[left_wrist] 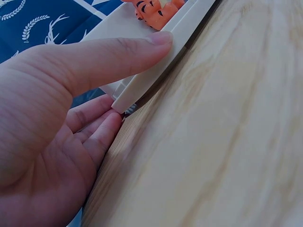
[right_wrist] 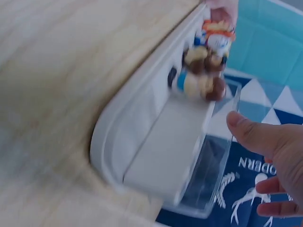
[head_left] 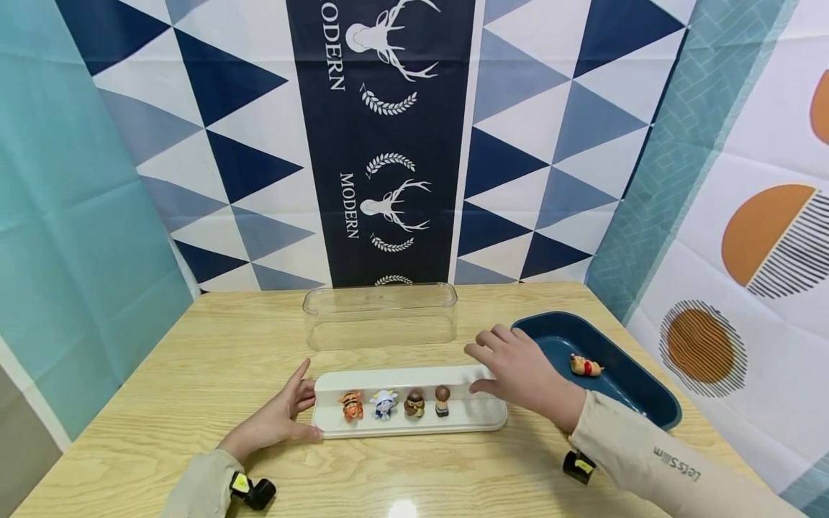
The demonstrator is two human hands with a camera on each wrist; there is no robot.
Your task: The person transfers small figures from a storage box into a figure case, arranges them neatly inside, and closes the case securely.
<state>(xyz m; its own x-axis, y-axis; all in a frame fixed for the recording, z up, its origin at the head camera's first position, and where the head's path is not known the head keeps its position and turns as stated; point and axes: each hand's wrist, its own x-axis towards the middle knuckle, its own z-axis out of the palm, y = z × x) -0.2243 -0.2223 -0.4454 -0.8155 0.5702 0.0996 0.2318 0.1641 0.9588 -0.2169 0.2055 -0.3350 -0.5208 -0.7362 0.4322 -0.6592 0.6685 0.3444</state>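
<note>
Head view first: how much has been set out?

Four small figures stand in a row on the white stand. From left to right, there is an orange striped figure, a white-and-blue figure, an owl figure and a brown-headed figure.

So is anything left over?

One, as far as the pictures show: a tan figure with a red band lies on its side in the blue tray, at the far right of the tabletop. The stand's right end has bare room beside the brown-headed figure, so the row looks mostly made up, with perhaps one spot unfilled. That is a judgement from the layout.

And the cover?

The clear cover is off, sitting on the tabletop at the far side of the stand. If it belongs over the figures, that part is not yet done.

What does the left hand have?

The left end of the stand. The left wrist view shows its thumb on the near rim and fingertips against the corner below, a light pinch.

The right hand?

It holds nothing. It hovers over the stand's right end, thumb well apart from loosely bent fingers.

Does it touch the brown-headed figure?

No, the right wrist view shows thumb and figure apart, though that view is blurred.
</note>
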